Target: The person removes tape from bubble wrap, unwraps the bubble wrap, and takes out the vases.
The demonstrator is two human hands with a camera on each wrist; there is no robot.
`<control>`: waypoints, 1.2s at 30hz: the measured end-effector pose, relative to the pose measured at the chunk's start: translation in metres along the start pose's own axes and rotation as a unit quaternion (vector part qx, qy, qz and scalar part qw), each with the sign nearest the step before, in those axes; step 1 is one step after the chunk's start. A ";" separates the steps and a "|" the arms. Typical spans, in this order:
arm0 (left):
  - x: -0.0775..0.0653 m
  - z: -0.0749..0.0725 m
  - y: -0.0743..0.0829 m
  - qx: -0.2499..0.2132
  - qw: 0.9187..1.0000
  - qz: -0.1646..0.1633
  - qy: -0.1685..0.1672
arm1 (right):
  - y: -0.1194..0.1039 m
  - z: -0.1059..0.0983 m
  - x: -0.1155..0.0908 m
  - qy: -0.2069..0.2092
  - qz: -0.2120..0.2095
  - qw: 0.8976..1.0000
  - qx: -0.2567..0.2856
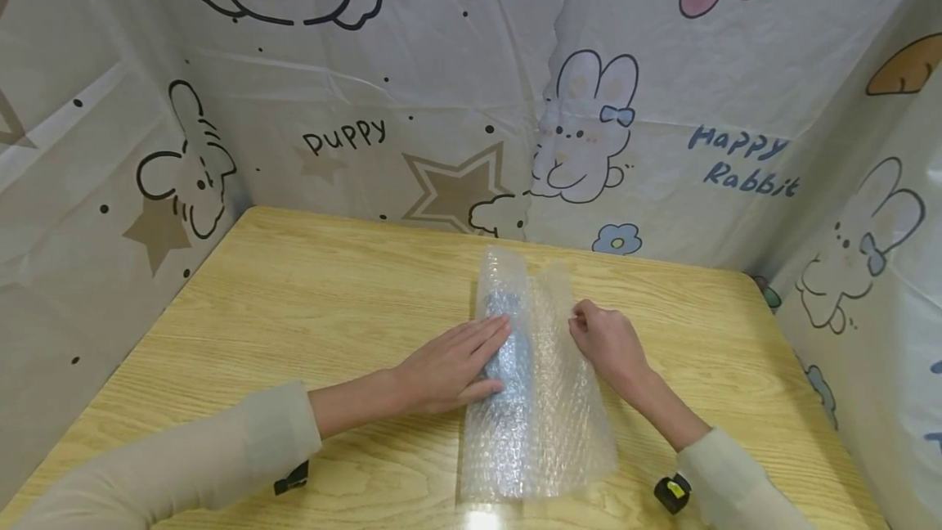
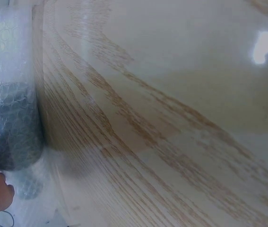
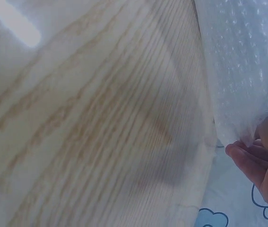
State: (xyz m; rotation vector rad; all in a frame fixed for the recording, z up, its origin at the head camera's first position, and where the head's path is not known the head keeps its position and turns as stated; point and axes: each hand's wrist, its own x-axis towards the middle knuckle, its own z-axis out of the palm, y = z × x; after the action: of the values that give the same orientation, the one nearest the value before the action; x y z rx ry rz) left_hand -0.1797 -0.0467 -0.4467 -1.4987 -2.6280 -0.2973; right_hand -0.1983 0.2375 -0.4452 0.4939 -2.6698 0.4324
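A sheet of clear bubble wrap point(image 1: 562, 432) lies on the table, rolled around a bluish cylindrical object point(image 1: 513, 358) whose kind the wrap blurs. In the left wrist view that wrapped object point(image 2: 18, 127) looks dark. My left hand point(image 1: 456, 362) rests on the roll from the left, fingers stretched across it. On the other side my right hand point(image 1: 607, 346) pinches the right edge of the loose sheet between thumb and fingers. The right wrist view shows this hand point(image 3: 261, 161) with the corner of the wrap point(image 3: 237, 94) between its fingertips.
The wood-grain table point(image 1: 316, 293) extends around the wrap on both sides. A printed cloth point(image 1: 441, 88) with cartoon animals hangs behind and at both sides of it. Small black devices sit by the left sleeve point(image 1: 292, 478) and the right sleeve point(image 1: 736, 477).
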 end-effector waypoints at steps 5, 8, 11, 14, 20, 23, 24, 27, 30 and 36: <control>0.000 0.000 0.000 0.000 1.000 0.000 -0.002 | 0.003 0.001 -0.002 -0.014 0.017 1.000 -0.006; 0.000 0.000 0.000 0.001 1.000 0.000 -0.002 | 0.005 0.002 -0.003 -0.020 0.023 0.999 -0.011; 0.000 0.001 0.000 0.003 1.000 0.001 -0.002 | 0.006 0.004 -0.004 -0.025 0.028 0.999 -0.011; 0.000 0.001 0.000 0.005 1.000 0.002 -0.001 | 0.008 0.005 -0.005 -0.029 0.035 0.999 -0.008; -0.001 0.000 0.000 0.003 1.000 0.002 0.001 | 0.013 0.007 -0.007 -0.043 0.051 0.998 -0.001; -0.001 0.000 0.001 0.004 1.000 -0.001 0.000 | 0.015 0.009 -0.009 -0.050 0.061 0.997 -0.001; -0.001 0.000 0.001 0.005 1.000 -0.002 -0.001 | 0.015 0.009 -0.009 -0.054 0.066 0.996 -0.002; -0.001 -0.001 0.001 0.006 1.000 -0.006 -0.004 | 0.017 0.010 -0.010 -0.064 0.079 0.995 0.001; -0.001 -0.001 0.001 0.005 1.000 -0.007 -0.008 | 0.018 0.011 -0.011 -0.077 0.091 0.993 0.006; -0.002 -0.001 0.001 0.004 1.000 -0.006 -0.003 | 0.022 0.011 -0.012 -0.092 0.103 0.990 0.007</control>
State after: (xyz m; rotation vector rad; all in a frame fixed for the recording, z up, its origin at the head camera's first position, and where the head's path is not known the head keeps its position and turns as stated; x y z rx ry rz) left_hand -0.1776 -0.0478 -0.4463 -1.4841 -2.6404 -0.2842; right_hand -0.2004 0.2561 -0.4645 0.2746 -2.9115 0.4853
